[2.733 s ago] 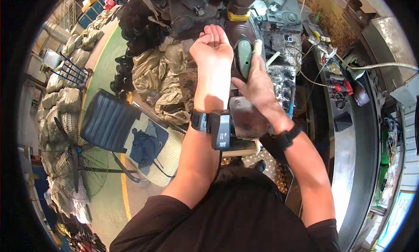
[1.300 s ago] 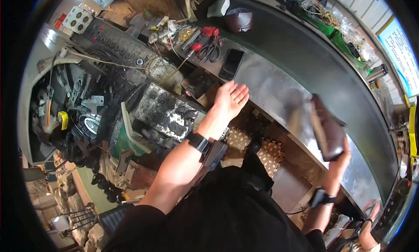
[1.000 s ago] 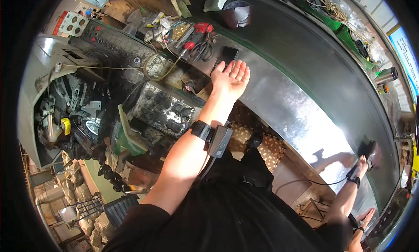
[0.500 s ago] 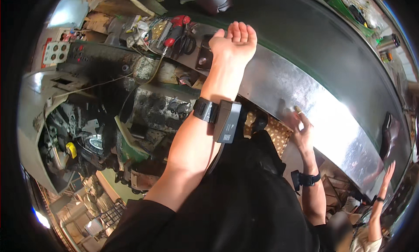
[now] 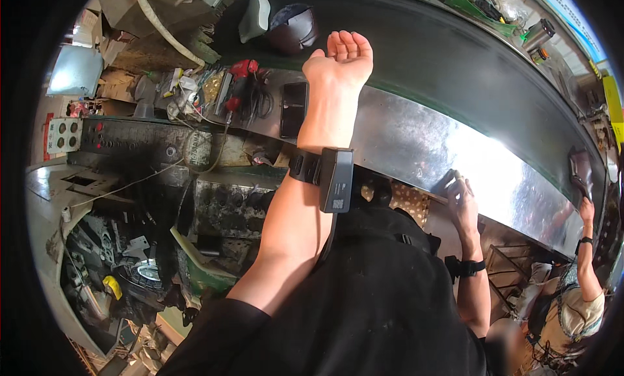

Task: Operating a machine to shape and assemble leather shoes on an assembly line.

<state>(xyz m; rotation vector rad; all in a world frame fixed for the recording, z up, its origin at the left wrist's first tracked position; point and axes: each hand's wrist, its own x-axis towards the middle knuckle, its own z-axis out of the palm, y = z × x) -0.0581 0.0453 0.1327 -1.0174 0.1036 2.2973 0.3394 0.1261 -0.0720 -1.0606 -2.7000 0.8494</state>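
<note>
My left hand (image 5: 341,60) is raised above the conveyor belt's near edge, palm up, its fingers slightly curled and holding nothing. On that wrist a black strap carries a black box (image 5: 337,181). Just beyond the hand, a glossy dark maroon shoe piece (image 5: 292,30) lies on the dark belt (image 5: 416,47) beside a pale grey shaped piece (image 5: 255,17). My right hand (image 5: 463,207) rests at the near edge of the shiny metal ledge (image 5: 409,129), fingers bent and a little apart. Nothing shows in its grasp. A yellowish spot on one finger is too small to make out.
A dark phone-like slab (image 5: 294,109) and a red power tool (image 5: 239,90) with a coiled cord lie on the ledge. Grimy machinery (image 5: 227,207) fills the left. At far right, a co-worker's hand (image 5: 587,210) touches a maroon shoe (image 5: 580,171).
The view has shifted, showing more of the belt's left end. My right hand has come closer to the ledge's edge. The co-worker's raised hand has moved to the maroon shoe.
</note>
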